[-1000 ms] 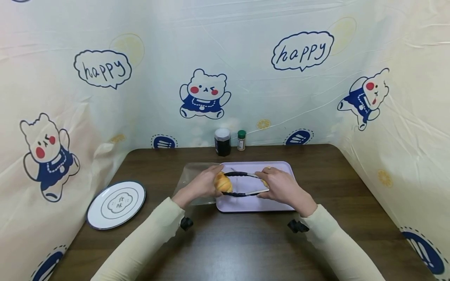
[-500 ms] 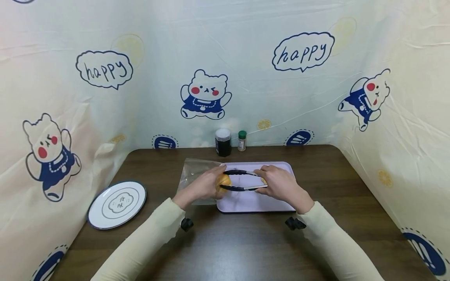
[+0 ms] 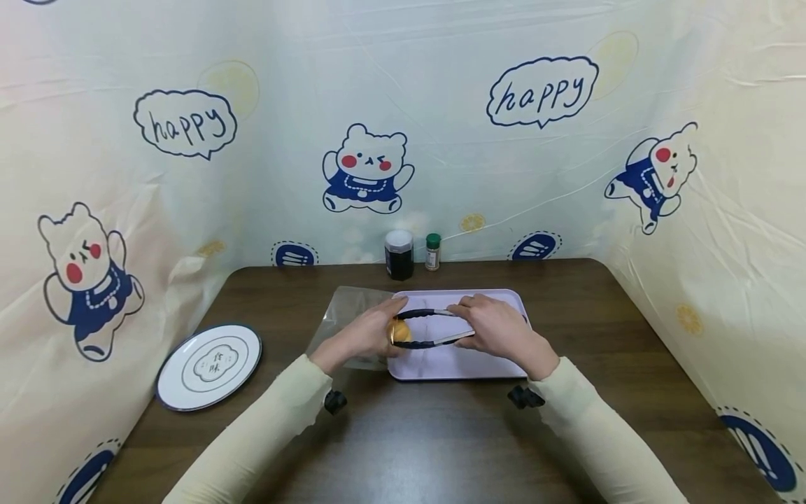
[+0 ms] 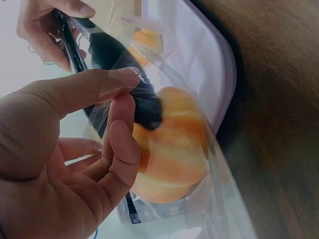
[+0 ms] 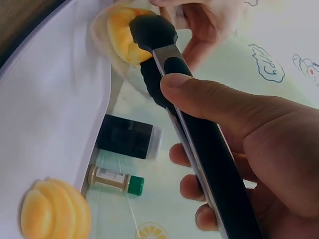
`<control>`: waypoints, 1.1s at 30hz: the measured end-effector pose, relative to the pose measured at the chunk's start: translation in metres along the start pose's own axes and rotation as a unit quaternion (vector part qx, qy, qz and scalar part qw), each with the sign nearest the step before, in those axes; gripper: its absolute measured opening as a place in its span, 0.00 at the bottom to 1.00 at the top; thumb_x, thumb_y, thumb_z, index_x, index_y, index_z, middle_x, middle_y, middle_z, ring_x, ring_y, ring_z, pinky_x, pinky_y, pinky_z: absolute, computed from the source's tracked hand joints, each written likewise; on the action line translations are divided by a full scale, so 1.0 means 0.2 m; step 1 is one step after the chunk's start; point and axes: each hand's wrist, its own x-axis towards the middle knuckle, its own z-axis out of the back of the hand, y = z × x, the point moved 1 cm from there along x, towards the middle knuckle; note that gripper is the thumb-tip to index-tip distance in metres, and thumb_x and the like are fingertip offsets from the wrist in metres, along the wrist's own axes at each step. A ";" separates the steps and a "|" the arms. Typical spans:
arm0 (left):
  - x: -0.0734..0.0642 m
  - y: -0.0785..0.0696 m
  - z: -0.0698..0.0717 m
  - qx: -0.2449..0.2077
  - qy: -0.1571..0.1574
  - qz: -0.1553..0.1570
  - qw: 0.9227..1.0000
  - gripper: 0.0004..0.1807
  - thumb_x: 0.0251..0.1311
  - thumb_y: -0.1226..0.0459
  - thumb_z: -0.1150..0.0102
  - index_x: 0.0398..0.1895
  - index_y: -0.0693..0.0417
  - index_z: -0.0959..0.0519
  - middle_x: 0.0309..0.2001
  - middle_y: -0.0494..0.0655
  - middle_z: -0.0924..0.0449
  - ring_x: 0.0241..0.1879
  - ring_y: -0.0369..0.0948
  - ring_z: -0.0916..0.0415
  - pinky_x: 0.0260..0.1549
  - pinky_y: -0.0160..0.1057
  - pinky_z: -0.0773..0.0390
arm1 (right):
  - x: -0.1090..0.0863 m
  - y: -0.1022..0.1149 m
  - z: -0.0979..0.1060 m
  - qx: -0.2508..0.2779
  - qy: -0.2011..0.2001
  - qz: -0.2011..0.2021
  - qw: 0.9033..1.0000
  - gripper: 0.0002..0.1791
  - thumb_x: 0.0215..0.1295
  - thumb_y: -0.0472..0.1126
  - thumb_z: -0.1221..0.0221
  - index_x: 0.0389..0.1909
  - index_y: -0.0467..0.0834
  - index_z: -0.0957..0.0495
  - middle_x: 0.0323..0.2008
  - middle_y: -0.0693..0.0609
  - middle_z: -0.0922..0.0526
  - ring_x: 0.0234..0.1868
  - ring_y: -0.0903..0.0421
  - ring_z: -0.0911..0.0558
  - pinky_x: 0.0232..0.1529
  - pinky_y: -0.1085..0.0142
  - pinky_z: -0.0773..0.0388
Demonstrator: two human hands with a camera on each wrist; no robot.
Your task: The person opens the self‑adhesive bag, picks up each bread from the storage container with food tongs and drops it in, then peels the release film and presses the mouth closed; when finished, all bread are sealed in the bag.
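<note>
Between thumb and forefinger, my left hand (image 3: 365, 329) pinches the edge of a clear plastic bag (image 4: 219, 174). My right hand (image 3: 500, 332) grips a pair of kitchen tongs (image 5: 184, 114) with black tips and metal arms. The tong tips reach the bag's mouth, beside a golden bread roll (image 4: 174, 149) seen inside the clear film in the left wrist view. In the head view, my left fingers partly hide this roll. Another bread roll (image 5: 55, 211) lies on the lilac tray (image 3: 466, 364), below my right hand.
A white plate (image 3: 208, 367) with a dark blue rim lies at the table's left. Behind the tray stand a dark jar (image 3: 399, 262) with a pale lid and a small green-capped shaker (image 3: 432, 253). Printed cloth hangs around the brown table (image 3: 403, 434).
My right hand and the tongs have shifted slightly left toward my left hand. The roll shows less in the head view, and the bag's film has shifted shape.
</note>
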 end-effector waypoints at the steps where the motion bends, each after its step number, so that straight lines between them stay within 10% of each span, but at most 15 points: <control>1: 0.00 0.00 0.00 0.002 0.004 -0.001 1.000 0.57 0.44 0.60 0.21 0.78 0.56 0.44 0.78 0.52 0.44 0.76 0.51 0.43 0.73 0.51 0.38 | 0.00 0.00 0.00 0.004 0.005 -0.005 1.000 0.33 0.52 0.56 0.27 0.58 0.46 0.20 0.47 0.50 0.15 0.47 0.51 0.15 0.47 0.56 0.16; 15: -0.01 0.00 0.03 0.008 0.014 0.046 0.999 0.60 0.44 0.61 0.20 0.79 0.54 0.47 0.78 0.51 0.45 0.73 0.52 0.38 0.71 0.53 0.35 | -0.03 0.02 -0.02 0.039 0.033 -0.038 0.998 0.38 0.50 0.58 0.26 0.59 0.43 0.21 0.50 0.46 0.15 0.49 0.49 0.16 0.50 0.53 0.16; 33: -0.01 -0.02 0.01 -0.020 0.017 0.029 0.999 0.59 0.44 0.62 0.21 0.79 0.54 0.47 0.79 0.51 0.46 0.77 0.50 0.44 0.74 0.51 0.40 | 0.00 0.03 -0.03 0.007 -0.001 -0.019 1.000 0.33 0.55 0.58 0.29 0.59 0.45 0.20 0.47 0.48 0.14 0.47 0.49 0.15 0.50 0.55 0.17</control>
